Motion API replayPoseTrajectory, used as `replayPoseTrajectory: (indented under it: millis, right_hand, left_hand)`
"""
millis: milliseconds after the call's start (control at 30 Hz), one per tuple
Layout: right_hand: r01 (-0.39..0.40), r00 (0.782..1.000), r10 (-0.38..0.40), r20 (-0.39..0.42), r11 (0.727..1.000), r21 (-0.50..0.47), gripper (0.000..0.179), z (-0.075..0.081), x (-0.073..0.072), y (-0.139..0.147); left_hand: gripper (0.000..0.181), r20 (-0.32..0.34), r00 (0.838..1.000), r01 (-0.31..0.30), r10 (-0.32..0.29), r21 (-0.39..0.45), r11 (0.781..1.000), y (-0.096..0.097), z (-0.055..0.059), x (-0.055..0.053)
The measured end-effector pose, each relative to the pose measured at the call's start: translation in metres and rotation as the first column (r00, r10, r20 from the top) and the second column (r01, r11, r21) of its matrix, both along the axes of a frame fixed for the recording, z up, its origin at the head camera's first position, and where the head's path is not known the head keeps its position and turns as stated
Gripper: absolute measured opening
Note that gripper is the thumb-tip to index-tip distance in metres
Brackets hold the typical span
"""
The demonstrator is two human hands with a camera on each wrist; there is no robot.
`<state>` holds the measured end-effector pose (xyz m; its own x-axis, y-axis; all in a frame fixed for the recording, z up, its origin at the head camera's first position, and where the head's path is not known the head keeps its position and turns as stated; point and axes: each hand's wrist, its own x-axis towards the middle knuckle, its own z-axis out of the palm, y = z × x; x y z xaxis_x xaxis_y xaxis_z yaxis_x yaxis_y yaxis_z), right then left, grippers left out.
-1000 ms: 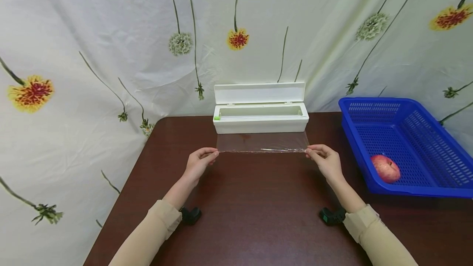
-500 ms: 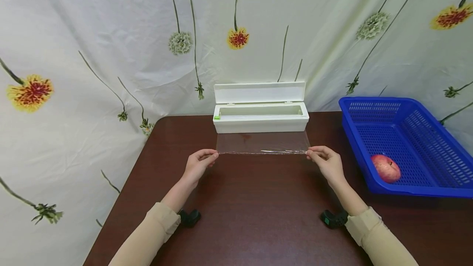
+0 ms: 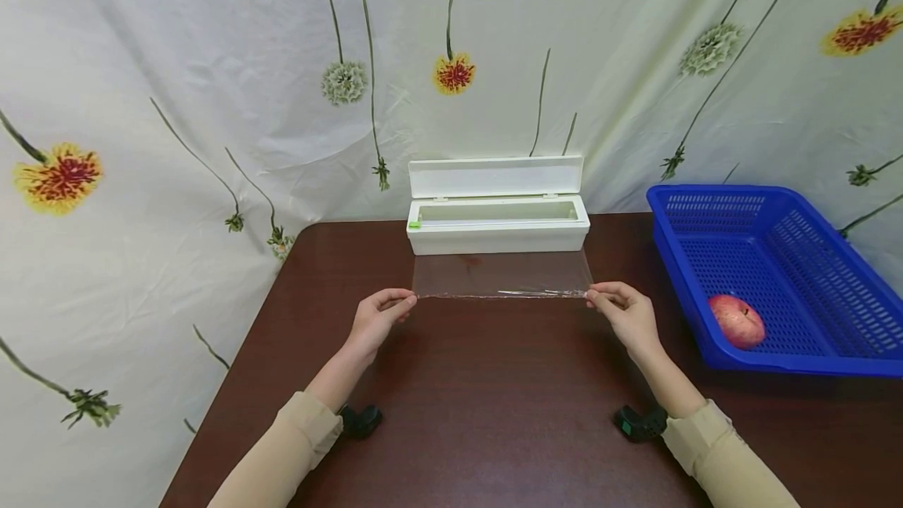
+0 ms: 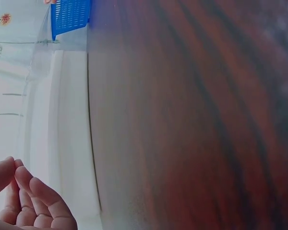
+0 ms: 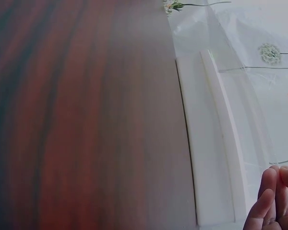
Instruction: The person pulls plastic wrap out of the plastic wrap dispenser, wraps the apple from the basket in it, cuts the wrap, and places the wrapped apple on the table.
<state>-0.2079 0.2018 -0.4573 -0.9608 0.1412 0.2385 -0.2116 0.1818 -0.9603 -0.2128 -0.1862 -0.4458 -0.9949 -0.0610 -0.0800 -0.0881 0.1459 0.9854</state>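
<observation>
Clear film (image 3: 501,276), one sheet, in one left grip (image 3: 375,321) and one right grip (image 3: 629,320).

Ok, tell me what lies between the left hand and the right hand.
Clear film spans from the left hand to the right hand, each pinching a corner of its near edge; the head view shows it.

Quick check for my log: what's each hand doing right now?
Left hand: pinching the left corner of the clear film.
Right hand: pinching the film's right corner.
</observation>
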Motion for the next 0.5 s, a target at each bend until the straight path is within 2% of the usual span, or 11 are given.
replayPoseTrajectory:
  millis: [33,167,233,267,300,400,500]
  right_hand:
    - [-0.025,0.999,0.024,-0.027,0.999,-0.026,0.022,-0.006,-0.002,0.003]
    - [-0.034,0.999,0.033,-0.036,0.999,-0.021,0.022,-0.007,-0.002,0.003]
    - [-0.029,0.999,0.029,-0.017,0.999,-0.019,0.022,-0.005,0.0,0.002]
    - [-0.006,1.0,0.006,0.011,1.0,0.014,0.023,0.005,0.005,-0.001]
    - [-0.009,1.0,0.008,0.016,1.0,0.02,0.025,0.005,0.006,-0.001]
    - [-0.005,1.0,0.005,-0.006,1.0,0.027,0.041,-0.015,-0.004,0.006]
    - [0.0,0.999,0.001,-0.044,1.0,0.026,0.059,-0.042,-0.017,0.016]
  left_hand:
    - [0.027,0.005,1.0,-0.002,0.002,0.003,1.0,0.0,0.0,0.0]
    - [0.028,0.01,1.0,-0.001,0.001,-0.002,1.0,0.0,0.0,0.002]
    - [0.028,0.011,1.0,-0.003,0.003,0.002,1.0,0.0,0.0,0.003]
    - [0.028,0.009,1.0,-0.002,0.002,0.002,1.0,0.0,0.0,0.003]
    - [0.029,0.009,1.0,-0.002,0.002,0.0,1.0,-0.001,-0.001,0.003]
    - [0.029,0.007,1.0,-0.003,0.003,0.003,1.0,-0.001,-0.002,0.004]
    - [0.027,0.004,1.0,-0.01,0.01,0.005,1.0,-0.001,-0.003,0.005]
